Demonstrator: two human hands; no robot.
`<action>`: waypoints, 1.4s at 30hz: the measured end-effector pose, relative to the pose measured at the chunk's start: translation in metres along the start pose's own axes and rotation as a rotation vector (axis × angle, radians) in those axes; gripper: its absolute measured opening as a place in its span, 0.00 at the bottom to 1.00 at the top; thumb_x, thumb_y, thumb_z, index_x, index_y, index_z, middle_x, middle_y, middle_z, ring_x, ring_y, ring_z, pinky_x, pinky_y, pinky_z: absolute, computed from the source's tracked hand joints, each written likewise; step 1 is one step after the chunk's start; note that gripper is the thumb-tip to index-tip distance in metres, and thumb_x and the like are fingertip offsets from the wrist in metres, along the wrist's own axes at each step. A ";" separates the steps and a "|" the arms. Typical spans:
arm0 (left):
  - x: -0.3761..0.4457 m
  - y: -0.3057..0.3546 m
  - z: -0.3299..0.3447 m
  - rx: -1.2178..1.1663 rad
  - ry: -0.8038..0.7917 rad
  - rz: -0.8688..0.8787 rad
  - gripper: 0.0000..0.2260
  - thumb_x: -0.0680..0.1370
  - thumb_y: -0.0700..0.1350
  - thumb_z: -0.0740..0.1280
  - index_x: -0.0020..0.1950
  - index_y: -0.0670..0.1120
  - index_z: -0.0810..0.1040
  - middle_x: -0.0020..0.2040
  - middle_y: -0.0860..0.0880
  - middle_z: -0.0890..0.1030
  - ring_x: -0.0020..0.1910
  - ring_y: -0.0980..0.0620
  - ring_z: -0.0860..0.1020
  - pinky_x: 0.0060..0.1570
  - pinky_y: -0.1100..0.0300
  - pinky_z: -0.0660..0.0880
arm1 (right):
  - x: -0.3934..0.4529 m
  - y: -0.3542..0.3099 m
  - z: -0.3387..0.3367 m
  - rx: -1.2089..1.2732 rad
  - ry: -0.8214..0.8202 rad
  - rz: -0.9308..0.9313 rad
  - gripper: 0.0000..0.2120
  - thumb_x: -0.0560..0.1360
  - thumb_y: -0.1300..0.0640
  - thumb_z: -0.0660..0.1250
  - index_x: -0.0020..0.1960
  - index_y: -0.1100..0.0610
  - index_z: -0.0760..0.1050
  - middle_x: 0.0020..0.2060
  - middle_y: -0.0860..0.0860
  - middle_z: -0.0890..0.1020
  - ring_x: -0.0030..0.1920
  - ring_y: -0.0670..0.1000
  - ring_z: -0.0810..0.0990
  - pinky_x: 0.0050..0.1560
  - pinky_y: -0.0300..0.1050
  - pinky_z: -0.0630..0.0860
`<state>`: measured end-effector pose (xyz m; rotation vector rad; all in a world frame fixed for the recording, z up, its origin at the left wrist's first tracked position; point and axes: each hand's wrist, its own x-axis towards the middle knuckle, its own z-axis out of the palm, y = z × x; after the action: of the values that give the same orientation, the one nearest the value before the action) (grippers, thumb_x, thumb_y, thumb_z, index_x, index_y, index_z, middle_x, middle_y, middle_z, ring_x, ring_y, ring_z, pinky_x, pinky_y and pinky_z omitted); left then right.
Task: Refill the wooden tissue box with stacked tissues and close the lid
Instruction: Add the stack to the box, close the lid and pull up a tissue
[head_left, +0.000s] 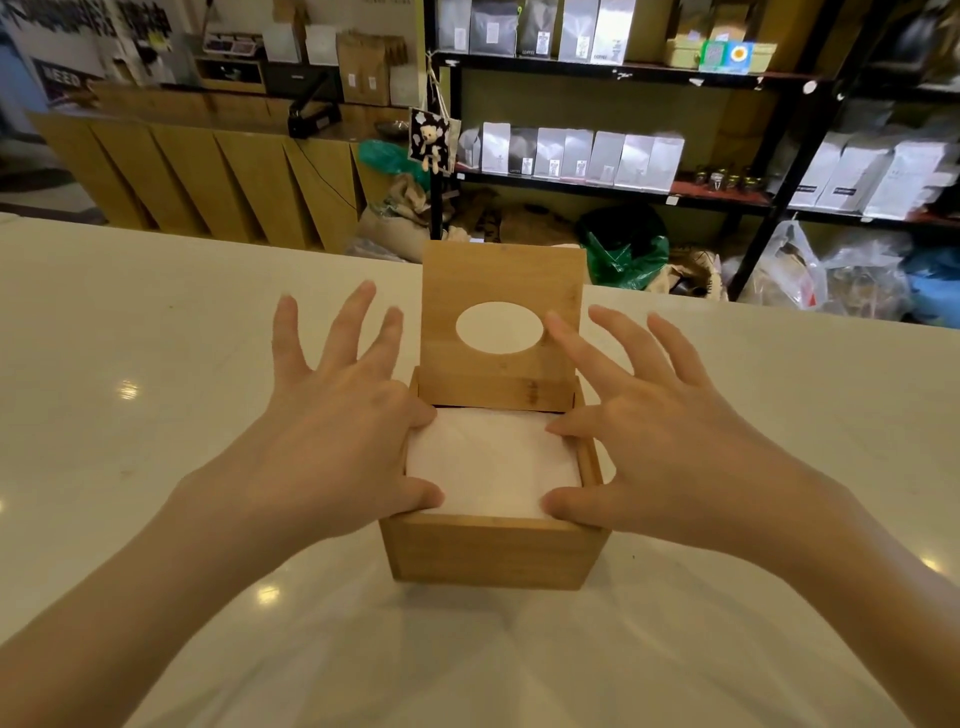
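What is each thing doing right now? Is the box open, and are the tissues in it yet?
wooden tissue box: open, standing on the white table.
lid: raised upright at the back, not closed.
tissues: stacked inside the box, filling it near the rim.
left hand: fingers spread, thumb and forefinger pressing the tissues' left edge.
right hand: fingers spread, thumb and forefinger pressing the tissues' right edge.
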<state>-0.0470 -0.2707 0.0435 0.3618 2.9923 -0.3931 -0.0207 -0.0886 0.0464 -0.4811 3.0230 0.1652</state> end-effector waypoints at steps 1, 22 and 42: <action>0.001 0.000 0.000 -0.010 -0.019 -0.012 0.30 0.66 0.69 0.63 0.67 0.63 0.65 0.77 0.46 0.37 0.71 0.41 0.27 0.62 0.32 0.29 | -0.002 -0.001 -0.001 -0.015 -0.007 0.018 0.28 0.68 0.32 0.58 0.63 0.43 0.72 0.74 0.45 0.34 0.72 0.55 0.33 0.69 0.55 0.30; 0.003 -0.007 -0.008 -0.111 -0.092 0.081 0.28 0.66 0.67 0.63 0.65 0.62 0.68 0.78 0.48 0.46 0.74 0.44 0.34 0.65 0.32 0.33 | 0.010 0.001 -0.021 0.199 -0.105 0.086 0.26 0.67 0.37 0.66 0.63 0.43 0.71 0.33 0.39 0.69 0.36 0.44 0.70 0.41 0.41 0.73; 0.009 0.000 -0.001 0.004 -0.067 0.118 0.23 0.68 0.59 0.69 0.61 0.56 0.73 0.75 0.50 0.57 0.75 0.43 0.38 0.64 0.30 0.32 | 0.015 -0.006 -0.012 0.075 -0.230 0.045 0.18 0.68 0.45 0.67 0.55 0.52 0.73 0.23 0.46 0.77 0.36 0.45 0.78 0.30 0.41 0.65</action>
<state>-0.0561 -0.2683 0.0436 0.5122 2.8882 -0.3919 -0.0337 -0.1007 0.0565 -0.3603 2.8048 0.1011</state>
